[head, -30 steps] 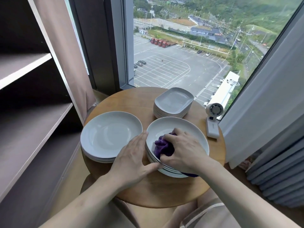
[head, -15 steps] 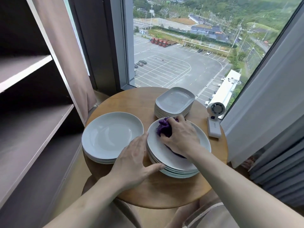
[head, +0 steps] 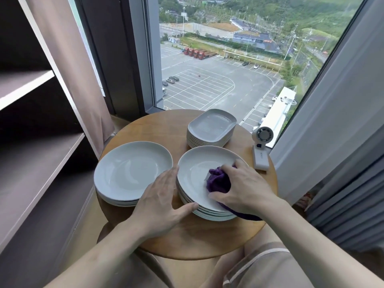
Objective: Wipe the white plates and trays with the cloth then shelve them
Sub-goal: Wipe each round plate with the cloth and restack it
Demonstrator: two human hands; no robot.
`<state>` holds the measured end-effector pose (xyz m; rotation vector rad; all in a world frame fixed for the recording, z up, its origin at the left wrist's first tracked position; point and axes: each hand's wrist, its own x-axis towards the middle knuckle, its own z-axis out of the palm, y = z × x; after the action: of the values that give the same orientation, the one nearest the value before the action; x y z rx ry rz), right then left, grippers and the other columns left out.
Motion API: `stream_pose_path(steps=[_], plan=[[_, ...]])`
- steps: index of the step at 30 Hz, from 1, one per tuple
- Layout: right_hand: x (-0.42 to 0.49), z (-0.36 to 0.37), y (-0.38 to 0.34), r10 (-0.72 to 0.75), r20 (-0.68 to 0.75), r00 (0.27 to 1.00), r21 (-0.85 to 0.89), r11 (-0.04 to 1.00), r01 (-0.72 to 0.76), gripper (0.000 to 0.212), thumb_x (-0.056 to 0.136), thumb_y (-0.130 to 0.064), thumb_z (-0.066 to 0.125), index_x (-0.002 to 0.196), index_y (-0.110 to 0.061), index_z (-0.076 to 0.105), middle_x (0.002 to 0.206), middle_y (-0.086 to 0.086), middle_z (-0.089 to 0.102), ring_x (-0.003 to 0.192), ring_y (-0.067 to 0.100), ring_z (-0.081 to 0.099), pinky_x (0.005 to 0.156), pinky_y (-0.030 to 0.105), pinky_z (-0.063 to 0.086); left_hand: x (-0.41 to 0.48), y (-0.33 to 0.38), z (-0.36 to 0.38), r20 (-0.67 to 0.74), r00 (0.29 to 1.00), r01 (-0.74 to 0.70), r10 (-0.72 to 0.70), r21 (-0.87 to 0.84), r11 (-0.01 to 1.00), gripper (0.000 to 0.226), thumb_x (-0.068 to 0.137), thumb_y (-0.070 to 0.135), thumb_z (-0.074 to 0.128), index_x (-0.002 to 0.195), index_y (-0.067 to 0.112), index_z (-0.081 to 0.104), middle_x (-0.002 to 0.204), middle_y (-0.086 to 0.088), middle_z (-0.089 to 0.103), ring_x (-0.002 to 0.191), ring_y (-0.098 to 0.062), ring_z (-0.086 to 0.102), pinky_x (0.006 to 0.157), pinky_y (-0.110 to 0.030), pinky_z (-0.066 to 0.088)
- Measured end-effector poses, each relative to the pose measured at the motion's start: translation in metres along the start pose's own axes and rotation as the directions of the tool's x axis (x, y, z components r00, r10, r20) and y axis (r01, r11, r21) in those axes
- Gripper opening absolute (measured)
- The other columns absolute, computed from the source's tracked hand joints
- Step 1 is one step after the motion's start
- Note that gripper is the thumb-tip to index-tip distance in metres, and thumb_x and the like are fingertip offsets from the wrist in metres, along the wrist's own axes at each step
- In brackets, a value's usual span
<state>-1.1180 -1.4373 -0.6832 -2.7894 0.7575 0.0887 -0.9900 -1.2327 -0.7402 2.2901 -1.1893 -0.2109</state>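
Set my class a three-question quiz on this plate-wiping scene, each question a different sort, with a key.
1. True or false: the right hand presses the purple cloth into the top plate of the right stack.
2. What steadies that stack's near rim? A) the left hand B) the cloth C) nothing
3. How many stacks of white dishes stand on the round table?
Key: 1 true; 2 A; 3 three.
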Motion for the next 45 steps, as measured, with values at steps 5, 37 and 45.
stream_pose_path(steps=[5, 37, 45], plan=[[-0.009, 0.000, -0.005, -0.053, 0.022, 0.998, 0.125, 0.991, 0.050, 0.062, 0.065, -0.079, 0.066, 0.109, -0.038, 0.051, 0.101, -0.014, 0.042, 0.097, 0.015, 0.048, 0.076, 0.030, 0.041, 0.001, 0.003, -0.003, 0.021, 0.999, -0.038, 0.039, -0.047, 0.998, 0.094, 0.074, 0.087, 0.045, 0.156, 0.051, 0.018, 0.169, 0.014, 0.012, 0.154, -0.004, 0.008, 0.123, -0.032, 0.016], [-0.061, 0.040, 0.012, -0.135, -0.595, 0.792, 0.403, 0.803, 0.439, 0.055, 0.066, -0.045, 0.084, 0.114, -0.026, 0.067, 0.122, -0.008, 0.056, 0.111, 0.016, 0.063, 0.086, 0.034, 0.055, 0.003, 0.010, -0.002, -0.199, 0.971, -0.167, 0.135, -0.154, 0.974, 0.039, 0.069, 0.065, 0.078, 0.093, 0.035, 0.068, 0.144, 0.026, 0.051, 0.142, -0.004, 0.040, 0.111, -0.041, 0.040], [-0.062, 0.043, 0.014, -0.132, -0.611, 0.780, 0.393, 0.805, 0.444, 0.056, 0.063, -0.043, 0.087, 0.113, -0.025, 0.068, 0.122, -0.008, 0.057, 0.110, 0.016, 0.063, 0.084, 0.037, 0.056, 0.002, 0.011, -0.001, -0.207, 0.972, -0.151, 0.112, -0.185, 0.971, 0.040, 0.068, 0.066, 0.078, 0.094, 0.038, 0.067, 0.150, 0.020, 0.048, 0.147, -0.003, 0.033, 0.115, -0.045, 0.038]])
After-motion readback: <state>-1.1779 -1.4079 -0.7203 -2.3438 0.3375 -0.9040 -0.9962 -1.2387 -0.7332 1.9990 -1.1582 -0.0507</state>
